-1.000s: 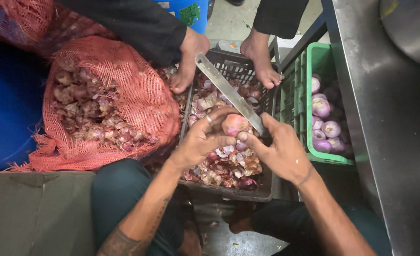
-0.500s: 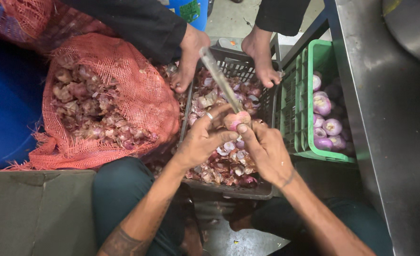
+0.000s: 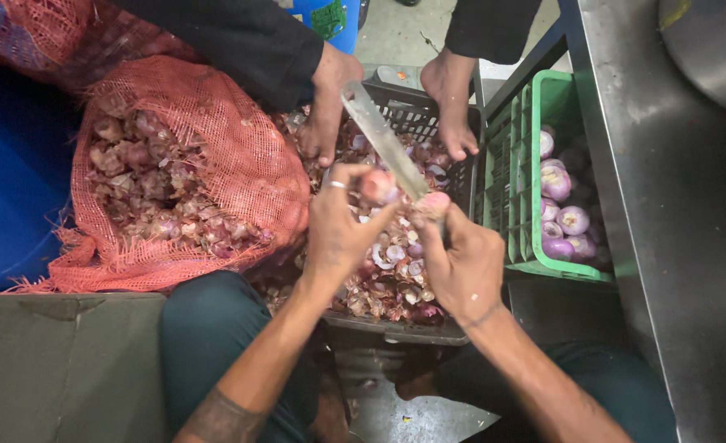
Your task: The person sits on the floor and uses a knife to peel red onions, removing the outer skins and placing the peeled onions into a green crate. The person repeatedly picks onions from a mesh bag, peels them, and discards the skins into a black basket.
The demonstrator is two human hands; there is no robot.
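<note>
Onion sits pinched in the left hand grip, touching the knife clenched by the right hand.

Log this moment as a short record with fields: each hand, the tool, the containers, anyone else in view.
left hand: left hand grips a small onion over the dark crate
right hand: right hand holds a knife, blade against the onion
dark crate: holds onion skins and trimmings
green crate: green crate, to the right, holds peeled onions
mesh sack: red mesh sack of unpeeled onions, to the left
other person: two hands on the dark crate's far rim
</note>
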